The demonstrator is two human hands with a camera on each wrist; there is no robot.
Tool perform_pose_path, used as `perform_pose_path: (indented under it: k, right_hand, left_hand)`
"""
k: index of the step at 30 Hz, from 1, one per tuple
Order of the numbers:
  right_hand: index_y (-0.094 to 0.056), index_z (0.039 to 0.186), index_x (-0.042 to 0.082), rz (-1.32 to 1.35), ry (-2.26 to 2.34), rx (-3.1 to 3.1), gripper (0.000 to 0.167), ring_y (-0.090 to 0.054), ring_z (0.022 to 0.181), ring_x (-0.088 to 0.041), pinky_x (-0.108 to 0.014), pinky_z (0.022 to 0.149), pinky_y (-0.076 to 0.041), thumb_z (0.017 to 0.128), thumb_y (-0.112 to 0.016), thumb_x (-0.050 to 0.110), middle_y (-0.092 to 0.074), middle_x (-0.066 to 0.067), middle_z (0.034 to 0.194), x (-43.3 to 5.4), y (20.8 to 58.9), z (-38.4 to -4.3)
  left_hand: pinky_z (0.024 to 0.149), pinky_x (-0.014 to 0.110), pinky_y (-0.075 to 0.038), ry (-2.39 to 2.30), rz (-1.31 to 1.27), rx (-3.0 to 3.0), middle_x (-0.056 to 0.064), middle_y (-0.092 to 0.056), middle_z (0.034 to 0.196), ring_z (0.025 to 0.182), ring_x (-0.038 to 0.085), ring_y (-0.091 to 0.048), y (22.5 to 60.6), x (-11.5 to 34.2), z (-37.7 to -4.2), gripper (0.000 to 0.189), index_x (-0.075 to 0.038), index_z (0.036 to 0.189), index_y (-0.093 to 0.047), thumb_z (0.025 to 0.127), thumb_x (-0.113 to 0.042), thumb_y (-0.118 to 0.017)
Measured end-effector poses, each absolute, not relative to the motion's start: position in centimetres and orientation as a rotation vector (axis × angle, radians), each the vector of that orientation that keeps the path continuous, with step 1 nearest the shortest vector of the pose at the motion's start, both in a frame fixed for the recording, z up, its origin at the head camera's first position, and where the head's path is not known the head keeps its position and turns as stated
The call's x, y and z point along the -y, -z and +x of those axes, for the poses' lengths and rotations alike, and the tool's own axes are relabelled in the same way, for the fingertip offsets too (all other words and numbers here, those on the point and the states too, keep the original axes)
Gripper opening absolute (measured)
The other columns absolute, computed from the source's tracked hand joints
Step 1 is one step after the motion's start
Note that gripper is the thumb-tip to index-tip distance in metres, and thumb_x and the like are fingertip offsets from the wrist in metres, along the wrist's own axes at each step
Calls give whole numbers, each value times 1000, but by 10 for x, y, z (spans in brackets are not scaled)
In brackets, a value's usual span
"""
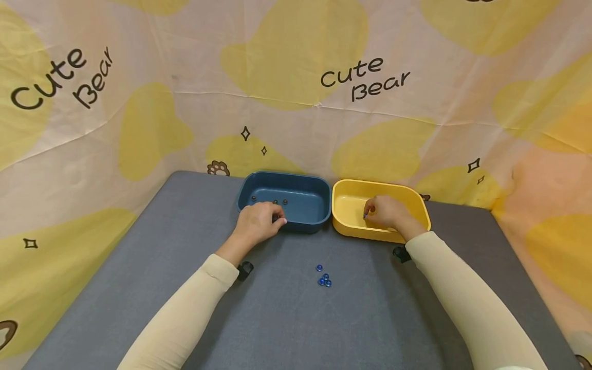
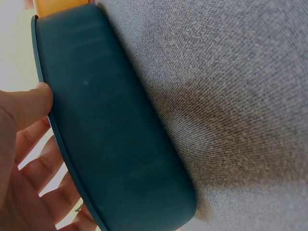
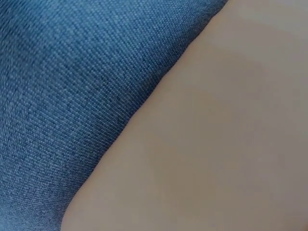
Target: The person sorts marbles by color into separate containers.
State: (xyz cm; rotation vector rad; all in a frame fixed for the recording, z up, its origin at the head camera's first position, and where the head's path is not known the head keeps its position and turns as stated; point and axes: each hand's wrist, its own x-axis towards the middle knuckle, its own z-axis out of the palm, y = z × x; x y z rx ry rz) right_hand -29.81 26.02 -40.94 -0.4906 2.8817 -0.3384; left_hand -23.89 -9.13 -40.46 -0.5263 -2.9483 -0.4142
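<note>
At the near left side of the blue bin (image 1: 302,200), my left hand (image 1: 259,221) grips the rim, thumb outside the wall and fingers inside. The left wrist view shows the thumb (image 2: 36,103) on the rim and the bin's outer wall (image 2: 110,130). Small brown marbles (image 1: 285,202) lie on the bin's floor. My right hand (image 1: 387,210) reaches down into the yellow bin (image 1: 349,187), pinching a blue marble (image 1: 365,216) between thumb and fingertips. Several more blue marbles (image 1: 322,281) lie on the table nearer me. The right wrist view has only skin and cloth.
Side by side, the two bins stand near the far edge of the grey cloth-covered table (image 1: 287,318). A printed curtain (image 1: 287,61) hangs behind and along both sides. Dark wrist straps (image 1: 245,271) show by both sleeves.
</note>
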Motion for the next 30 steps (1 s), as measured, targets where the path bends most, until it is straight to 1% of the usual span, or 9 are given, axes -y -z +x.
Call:
perform_pose_path:
  k: [5,15,19,23,27,30]
  right_hand:
    - [-74,91,18,-476,320,-2876,13,-61,88,-23,-43,76,-50,84,-62,21,-70,-6,101,-260,410,-298]
    - [-73,90,18,-496,293,-2881,13,-60,84,-21,-40,70,-50,84,-61,20,-69,-5,97,-261,410,-297]
    - [-73,95,15,-491,321,-2892,17,-60,84,-23,-41,71,-50,84,-64,23,-69,-9,98,-260,409,-295]
    - [-71,106,10,-482,364,-2886,28,-62,87,-26,-44,75,-51,86,-63,27,-67,-14,102,-259,406,-294]
    - [-68,116,9,-470,374,-2866,36,-63,99,-33,-49,84,-50,89,-60,31,-66,-19,113,-258,402,-292]
    - [-66,120,10,-459,389,-2863,39,-62,106,-36,-52,88,-49,90,-59,34,-64,-20,119,-257,400,-289]
  left_hand:
    - [59,31,-47,412,-535,2950,-4,-68,86,71,12,-60,404,91,-239,13,-25,91,-73,89,-37,-67]
    - [56,29,-46,412,-536,2947,-4,-69,87,70,11,-60,404,89,-238,13,-26,90,-73,89,-38,-67]
    - [56,30,-46,413,-538,2941,-4,-69,87,70,11,-60,405,89,-239,13,-25,90,-73,89,-37,-67]
    - [58,30,-47,414,-539,2935,-5,-69,86,70,11,-60,406,90,-239,13,-25,90,-73,89,-37,-68]
    - [59,31,-47,420,-531,2941,-5,-68,85,70,11,-60,405,91,-239,12,-26,90,-73,89,-37,-68]
    - [60,32,-47,425,-523,2951,-6,-68,86,71,11,-60,404,91,-239,13,-26,90,-73,89,-37,-67]
